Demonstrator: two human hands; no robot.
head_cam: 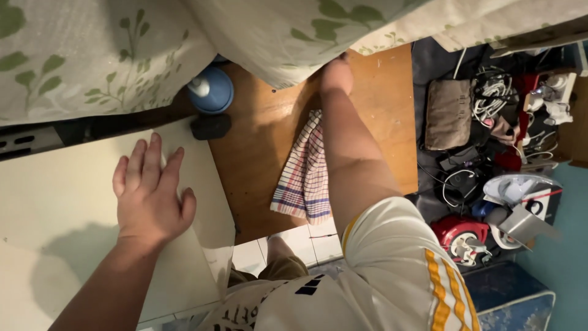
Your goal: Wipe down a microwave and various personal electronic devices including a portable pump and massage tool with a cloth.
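Landmark: the wooden table [257, 153], brown and scuffed, runs up the middle of the view; everything below is placed against it.
Left hand: the left hand [150, 193] lies flat, palm down, fingers spread and open, gripping nothing. It rests on a cream-white board [67, 202] that sits just left of the table, its edge overlapping the table's left side.
Right hand: the right hand [335, 75] reaches across the table to its far edge, where a leaf-print cloth [275, 37] hangs over. The hand touches the cloth's lower hem; its fingers are tucked under the fabric, so I cannot tell whether they are curled or pinching.
Checked towel: a striped and checked dish towel [303, 175] lies on the table, right beside the right forearm, trailing towards the table's near edge and hanging a little past it.
Blue tub: a round blue container [211, 91] with a white piece on top sits at the table's far left corner, partly under the leaf-print cloth.
Dark lump: a small black object [210, 126] lies on the table just nearer than the blue container; its kind is unclear.
Right of the table: a heap of cables [493, 92], a brown pouch [448, 113] and a red and white appliance [465, 236], all well apart from both hands.
Below the table: white floor tiles [312, 242] show past its near edge.
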